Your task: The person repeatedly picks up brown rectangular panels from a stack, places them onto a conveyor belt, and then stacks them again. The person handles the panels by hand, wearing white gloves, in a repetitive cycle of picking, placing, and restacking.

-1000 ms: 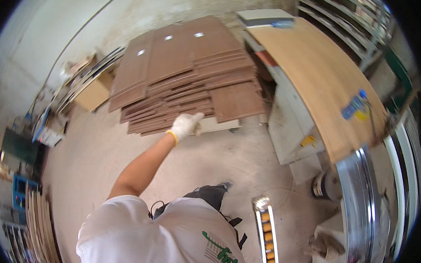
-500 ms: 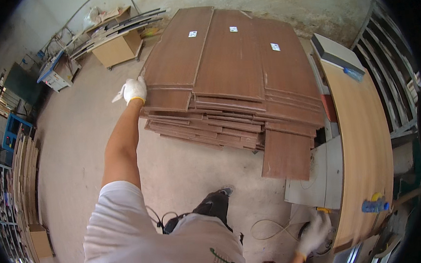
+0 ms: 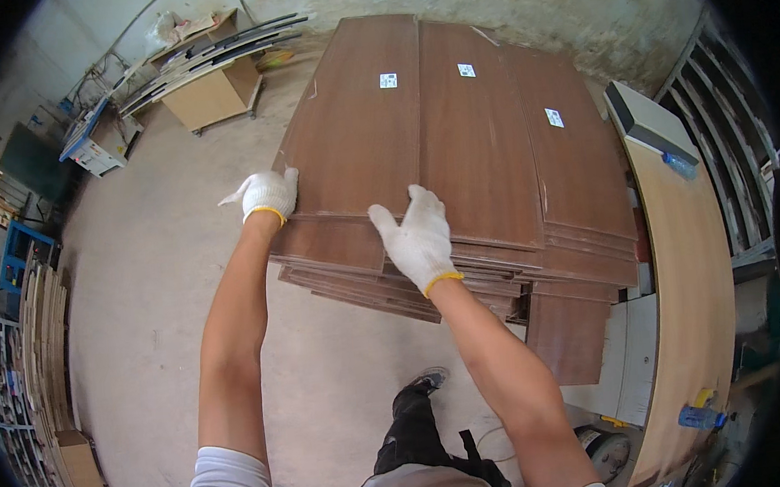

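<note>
Brown wood-look boards lie in a wide, uneven stack, several carrying a small white label on top. My left hand, in a white knitted glove with a yellow cuff, grips the left edge of the upper left board near its front corner; the thumb shows at the edge and some fingers are hidden. My right hand, gloved the same way, rests on the front edge of the boards by the seam between the left and middle ones. Its thumb is spread from the fingers, and it holds nothing.
On the right runs a long light-wood bench with a grey-topped dark box and a blue plastic bottle. A round grey machine part sits beneath. A wheeled wooden cabinet stands far left; upright boards lean nearer.
My right hand has come up from beside the bench at lower right onto the front edge of the boards. My left hand stays at the left edge, while the view has shifted.
</note>
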Motion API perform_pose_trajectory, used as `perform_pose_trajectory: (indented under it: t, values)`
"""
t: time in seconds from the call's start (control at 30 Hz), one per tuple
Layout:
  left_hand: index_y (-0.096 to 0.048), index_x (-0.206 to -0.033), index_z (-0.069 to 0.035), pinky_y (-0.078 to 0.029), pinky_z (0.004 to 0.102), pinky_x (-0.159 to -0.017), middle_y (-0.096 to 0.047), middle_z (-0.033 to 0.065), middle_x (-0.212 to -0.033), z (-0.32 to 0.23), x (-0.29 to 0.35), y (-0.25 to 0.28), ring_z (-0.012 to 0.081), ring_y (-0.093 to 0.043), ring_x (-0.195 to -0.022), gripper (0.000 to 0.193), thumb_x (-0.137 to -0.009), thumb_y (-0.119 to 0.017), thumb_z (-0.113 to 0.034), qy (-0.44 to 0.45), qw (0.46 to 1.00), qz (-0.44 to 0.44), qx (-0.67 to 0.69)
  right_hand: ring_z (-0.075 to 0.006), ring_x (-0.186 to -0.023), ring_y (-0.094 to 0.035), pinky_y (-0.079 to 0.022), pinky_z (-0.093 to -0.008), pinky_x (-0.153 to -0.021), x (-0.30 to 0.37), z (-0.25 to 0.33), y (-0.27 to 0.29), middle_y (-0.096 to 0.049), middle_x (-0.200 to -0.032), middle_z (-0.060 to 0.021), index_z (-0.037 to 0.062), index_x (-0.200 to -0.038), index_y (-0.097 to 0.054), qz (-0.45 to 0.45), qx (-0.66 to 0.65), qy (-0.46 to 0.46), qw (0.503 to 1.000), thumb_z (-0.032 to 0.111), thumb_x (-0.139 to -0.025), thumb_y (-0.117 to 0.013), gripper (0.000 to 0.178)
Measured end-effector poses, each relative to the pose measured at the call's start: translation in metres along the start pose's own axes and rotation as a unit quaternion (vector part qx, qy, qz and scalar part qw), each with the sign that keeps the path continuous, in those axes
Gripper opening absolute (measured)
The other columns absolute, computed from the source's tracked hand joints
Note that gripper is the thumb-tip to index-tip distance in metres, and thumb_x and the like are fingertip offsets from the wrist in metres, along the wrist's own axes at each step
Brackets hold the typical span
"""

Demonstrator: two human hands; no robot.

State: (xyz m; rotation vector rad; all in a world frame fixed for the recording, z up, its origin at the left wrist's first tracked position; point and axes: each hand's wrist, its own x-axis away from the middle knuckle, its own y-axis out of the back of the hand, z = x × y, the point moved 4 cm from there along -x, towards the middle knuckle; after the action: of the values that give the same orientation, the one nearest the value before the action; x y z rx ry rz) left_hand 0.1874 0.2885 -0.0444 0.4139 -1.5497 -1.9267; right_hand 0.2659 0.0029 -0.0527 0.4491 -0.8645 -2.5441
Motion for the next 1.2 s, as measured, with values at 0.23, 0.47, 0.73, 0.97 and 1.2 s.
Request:
perform_pose_trajectory:
  t: [0.23, 0.47, 0.73, 0.97, 1.2]
  values:
    - [-0.083, -0.101, -0.007, -0.034, 0.0666, -0.109, -0.078, 0.0177, -0.094, -0.067, 0.141, -0.038, 0.0473, -0.051, -0.126, 0.071, -0.106, -0.048, -0.068, -0.011, 0.963, 0.037, 0.266, -0.0408, -0.146, -0.051, -0.039, -0.0468, -0.124, 0.106, -0.086, 0.116, -0.056, -0.153, -0.029, -0.0043, -0.151, -0.052, -0.031, -0.015, -0.101, 0.994, 0.045, -0.094, -0.08, 0.081]
    - [-0.078, -0.116, 0.005, -0.055, 0.0324, -0.096, -0.077, 0.0113, -0.11, -0.214, 0.307, -0.035, 0.0176, -0.069, -0.108, 0.047, -0.105, -0.074, -0.04, -0.068, 0.527, 0.248, 0.81, -0.0275, -0.118, -0.065, -0.051, -0.0436, -0.108, 0.261, -0.112, 0.104, -0.064, -0.138, -0.0135, -0.0027, -0.144, -0.058, -0.101, -0.503, -0.312, 0.8, 0.025, -0.104, -0.07, 0.051]
    - [-0.064, -0.132, -0.001, -0.047, 0.0394, -0.101, -0.061, 0.0081, -0.124, -0.236, 0.258, -0.057, 0.022, -0.057, -0.114, 0.044, -0.109, -0.065, -0.038, -0.036, 0.655, 0.178, 0.733, -0.0167, -0.103, -0.067, -0.053, -0.0329, -0.094, 0.427, -0.108, 0.29, -0.072, -0.114, -0.0061, -0.0048, -0.122, -0.071, -0.376, -0.403, -0.361, 0.752, 0.019, -0.102, -0.067, 0.032]
    - [-0.046, -0.162, 0.003, -0.038, 0.0457, -0.128, -0.048, 0.0141, -0.167, -0.247, 0.205, 0.016, 0.0299, -0.047, -0.151, 0.063, -0.113, -0.056, -0.036, -0.06, 0.433, 0.14, 0.889, -0.0073, -0.081, -0.053, -0.045, -0.0265, -0.072, 0.689, -0.133, 0.394, -0.063, -0.091, 0.0031, -0.0005, -0.107, -0.072, -0.484, -0.236, -0.426, 0.727, 0.024, -0.101, -0.069, 0.025]
    - [-0.052, -0.158, 0.002, -0.043, 0.0452, -0.123, -0.052, 0.0162, -0.164, -0.478, 0.284, 0.046, 0.0285, -0.054, -0.145, 0.065, -0.112, -0.061, -0.043, -0.308, 0.506, 0.228, 0.773, -0.0054, -0.074, -0.049, -0.04, -0.0248, -0.066, 0.906, -0.184, 0.426, -0.059, -0.083, 0.0064, 0.0015, -0.097, -0.073, -0.601, -0.185, -0.425, 0.651, 0.03, -0.103, -0.071, 0.029]
